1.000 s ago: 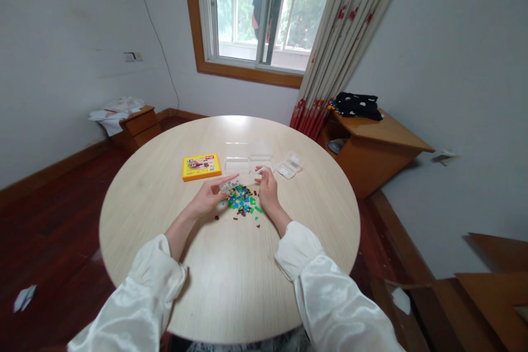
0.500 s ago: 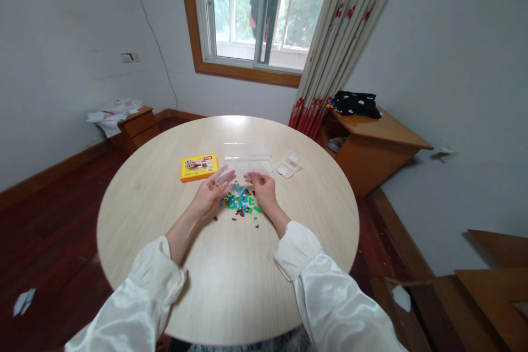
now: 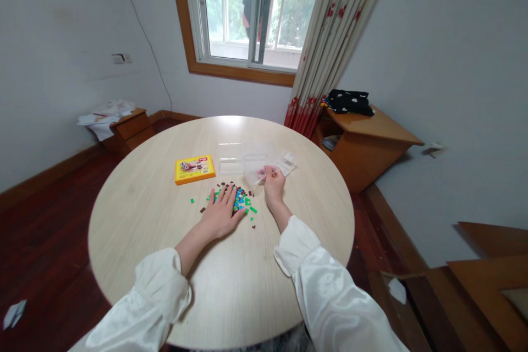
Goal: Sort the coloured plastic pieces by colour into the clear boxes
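A pile of small building bricks (image 3: 241, 202) in green, blue and brown lies at the middle of the round table (image 3: 231, 286). My left hand (image 3: 221, 214) rests flat over the pile's left part, fingers spread, hiding some of the bricks. To the right of the pile, my right hand (image 3: 273, 182) is closed on a clear plastic bag (image 3: 252, 177), pinched between thumb and fingers. The bag looks limp, and I see no bricks inside it. A few loose bricks are scattered around the pile.
Left of centre lies a yellow box (image 3: 194, 169). Clear plastic trays (image 3: 231, 167) stand behind the pile, with a smaller clear case (image 3: 287, 161) to their right. A wooden cabinet (image 3: 371, 143) with dark cloth on top stands beyond the table's right edge.
My left hand has let go of the bag and come down flat on the bricks, which now lie more spread out. My right hand has moved the bag to the right.
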